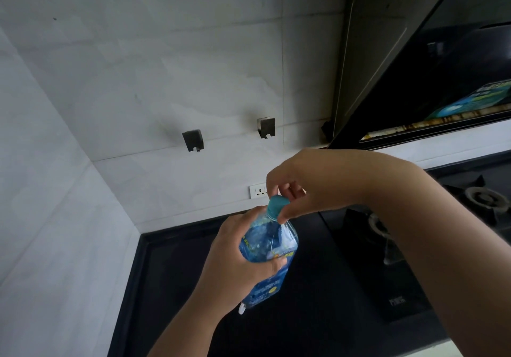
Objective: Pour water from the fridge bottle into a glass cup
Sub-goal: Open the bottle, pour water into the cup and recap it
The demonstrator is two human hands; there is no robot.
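A blue-labelled plastic water bottle (269, 242) is held tilted above the dark counter (318, 315), with its teal cap (277, 207) on the neck. My left hand (237, 268) grips the bottle's body from the left, thumb across the label. From above, my right hand (309, 182) pinches the cap between thumb and fingers. A faint clear shape that may be a glass cup (390, 249) stands on the counter to the right, beside the hob.
A black gas hob (481, 202) with burners lies at the right, under a slanted black range hood (414, 66). Two metal hooks (193, 140) and a wall socket (258, 191) are on the white tiled wall behind.
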